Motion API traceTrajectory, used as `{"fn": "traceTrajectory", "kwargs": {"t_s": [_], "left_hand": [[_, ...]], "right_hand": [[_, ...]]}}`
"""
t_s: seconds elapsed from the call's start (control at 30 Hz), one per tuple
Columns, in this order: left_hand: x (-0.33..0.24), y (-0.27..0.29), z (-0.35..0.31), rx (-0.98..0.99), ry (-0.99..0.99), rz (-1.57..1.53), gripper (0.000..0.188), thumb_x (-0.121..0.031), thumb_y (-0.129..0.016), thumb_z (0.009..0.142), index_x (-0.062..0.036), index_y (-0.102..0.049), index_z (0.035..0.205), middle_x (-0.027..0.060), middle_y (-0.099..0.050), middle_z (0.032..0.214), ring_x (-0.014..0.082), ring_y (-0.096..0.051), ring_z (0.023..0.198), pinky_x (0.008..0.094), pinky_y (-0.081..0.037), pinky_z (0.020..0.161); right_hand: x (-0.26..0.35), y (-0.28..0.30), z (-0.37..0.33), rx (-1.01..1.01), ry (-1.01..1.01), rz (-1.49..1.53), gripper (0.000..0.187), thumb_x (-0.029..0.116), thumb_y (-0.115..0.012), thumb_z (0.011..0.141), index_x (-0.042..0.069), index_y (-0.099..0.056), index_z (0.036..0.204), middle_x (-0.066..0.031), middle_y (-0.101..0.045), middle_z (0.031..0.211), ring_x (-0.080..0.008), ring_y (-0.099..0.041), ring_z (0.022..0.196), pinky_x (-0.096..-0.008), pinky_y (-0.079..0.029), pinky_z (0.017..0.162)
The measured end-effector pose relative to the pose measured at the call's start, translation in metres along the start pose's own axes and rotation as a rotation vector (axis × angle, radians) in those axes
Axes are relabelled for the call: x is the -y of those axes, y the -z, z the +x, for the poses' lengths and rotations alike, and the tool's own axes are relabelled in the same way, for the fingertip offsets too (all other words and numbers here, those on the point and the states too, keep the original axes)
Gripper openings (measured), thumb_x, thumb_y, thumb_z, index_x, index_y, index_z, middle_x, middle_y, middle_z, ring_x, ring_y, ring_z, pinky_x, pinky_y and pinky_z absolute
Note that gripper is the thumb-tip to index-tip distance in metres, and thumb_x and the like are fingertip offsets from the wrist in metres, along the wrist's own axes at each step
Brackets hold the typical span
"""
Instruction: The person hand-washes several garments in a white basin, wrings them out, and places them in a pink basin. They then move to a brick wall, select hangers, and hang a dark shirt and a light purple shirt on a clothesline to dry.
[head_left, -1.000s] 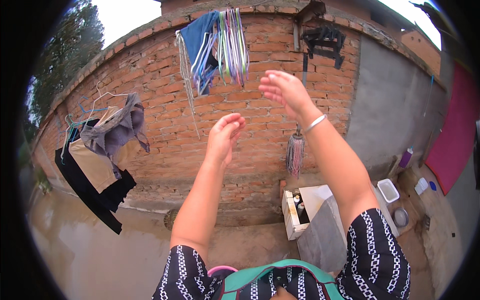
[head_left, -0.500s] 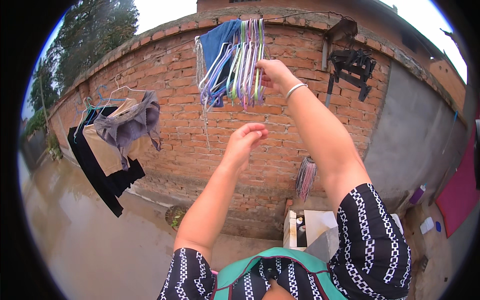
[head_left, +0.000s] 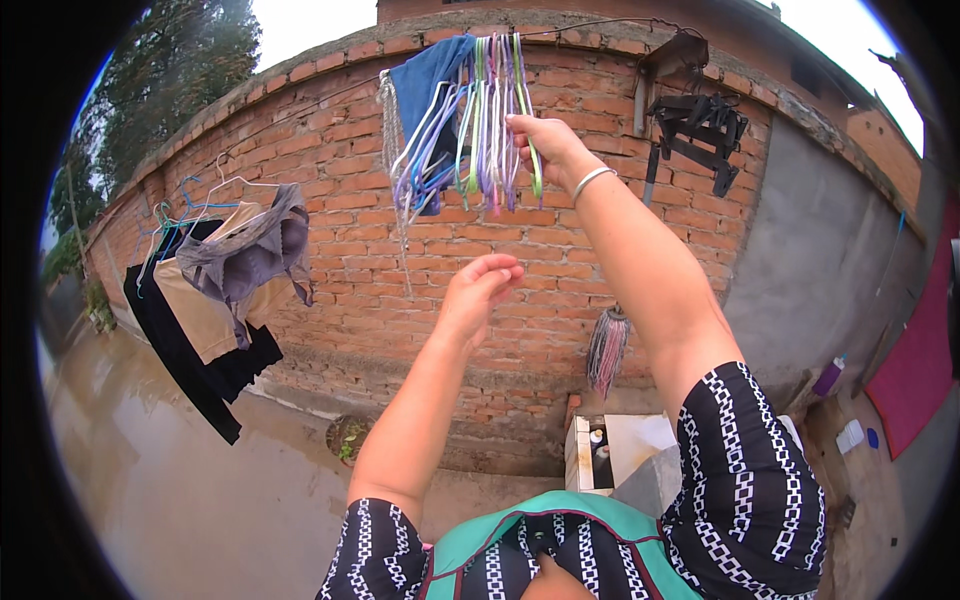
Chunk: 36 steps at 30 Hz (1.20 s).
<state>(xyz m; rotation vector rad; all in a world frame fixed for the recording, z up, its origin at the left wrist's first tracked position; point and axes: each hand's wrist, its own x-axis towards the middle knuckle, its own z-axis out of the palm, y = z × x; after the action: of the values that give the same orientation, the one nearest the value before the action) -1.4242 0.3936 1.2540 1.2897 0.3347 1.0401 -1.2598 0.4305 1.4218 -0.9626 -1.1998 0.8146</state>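
Several plastic and wire clothes hangers (head_left: 466, 150) in white, blue, purple and green hang bunched on a line along the brick wall. My right hand (head_left: 548, 150), raised and wearing a silver bangle, pinches the green clothes hanger (head_left: 536, 180) at the right end of the bunch. Lower down, my left hand (head_left: 478, 298) is held in the air before the wall, its fingers loosely bent and nothing visible in them. A blue cloth (head_left: 430, 82) hangs over the line at the bunch's left, beside a pale twisted rope (head_left: 391, 130).
At the left hang a grey bra (head_left: 250, 255), a beige top (head_left: 205, 310) and black clothing (head_left: 165, 340). Black metal racks (head_left: 700, 135) and a mop head (head_left: 608, 350) hang at the right. Below stands a white box (head_left: 582, 450) with bottles. The ground at left is wet.
The green hanger at the right end has swung out to the right, away from the bunch, with my right hand on it. The view has shifted slightly; my left hand stays much the same.
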Motion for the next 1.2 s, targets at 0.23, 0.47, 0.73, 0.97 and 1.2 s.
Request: {"fn": "traceTrajectory", "kwargs": {"t_s": [0.23, 0.47, 0.73, 0.97, 1.2], "left_hand": [[-0.005, 0.017, -0.018, -0.027, 0.032, -0.008, 0.024, -0.009, -0.052, 0.084, -0.0045, -0.055, 0.107, 0.007, -0.061, 0.101, 0.0174, -0.056, 0.1, 0.0312, -0.041, 0.088], [-0.007, 0.048, -0.036, -0.037, 0.04, -0.034, 0.022, -0.009, -0.053, 0.085, -0.0044, -0.055, 0.106, 0.007, -0.061, 0.1, 0.0169, -0.057, 0.098, 0.0306, -0.043, 0.087], [0.052, 0.065, -0.058, 0.024, 0.224, -0.167, 0.019, -0.011, -0.053, 0.086, -0.0078, -0.056, 0.104, 0.0047, -0.062, 0.098, 0.0156, -0.058, 0.096, 0.03, -0.044, 0.083], [0.161, 0.07, -0.142, 0.06, 0.558, -0.244, 0.018, -0.013, -0.053, 0.087, -0.0092, -0.056, 0.104, 0.004, -0.062, 0.1, 0.0159, -0.058, 0.098, 0.0304, -0.043, 0.085], [0.273, 0.083, -0.275, 0.054, 0.699, -0.226, 0.02, -0.015, -0.052, 0.087, -0.0096, -0.057, 0.106, 0.0038, -0.062, 0.102, 0.0157, -0.057, 0.099, 0.0306, -0.042, 0.085]], "right_hand": [[0.002, -0.014, 0.002, -0.021, -0.013, -0.018, 0.012, 0.012, -0.054, 0.086, 0.001, -0.058, 0.085, -0.0068, -0.059, 0.072, -0.0149, -0.057, 0.062, -0.0291, -0.047, 0.056], [0.055, -0.007, -0.009, -0.153, 0.173, -0.194, 0.011, 0.013, -0.056, 0.085, 0.003, -0.057, 0.08, -0.0029, -0.053, 0.067, -0.0138, -0.05, 0.057, -0.0301, -0.044, 0.056], [-0.034, 0.022, -0.13, -0.135, 0.147, -0.138, 0.011, 0.014, -0.053, 0.088, 0.003, -0.055, 0.085, -0.0036, -0.057, 0.074, -0.012, -0.056, 0.059, -0.0242, -0.046, 0.052], [-0.198, -0.004, -0.329, -0.299, -0.213, 0.136, 0.014, 0.015, -0.051, 0.09, 0.002, -0.053, 0.095, -0.0021, -0.054, 0.074, -0.0109, -0.055, 0.058, -0.0223, -0.046, 0.053], [-0.335, -0.027, -0.496, -0.404, -0.557, 0.211, 0.017, 0.016, -0.052, 0.09, 0.001, -0.055, 0.096, -0.0024, -0.054, 0.075, -0.0106, -0.053, 0.059, -0.0214, -0.045, 0.055]]}}
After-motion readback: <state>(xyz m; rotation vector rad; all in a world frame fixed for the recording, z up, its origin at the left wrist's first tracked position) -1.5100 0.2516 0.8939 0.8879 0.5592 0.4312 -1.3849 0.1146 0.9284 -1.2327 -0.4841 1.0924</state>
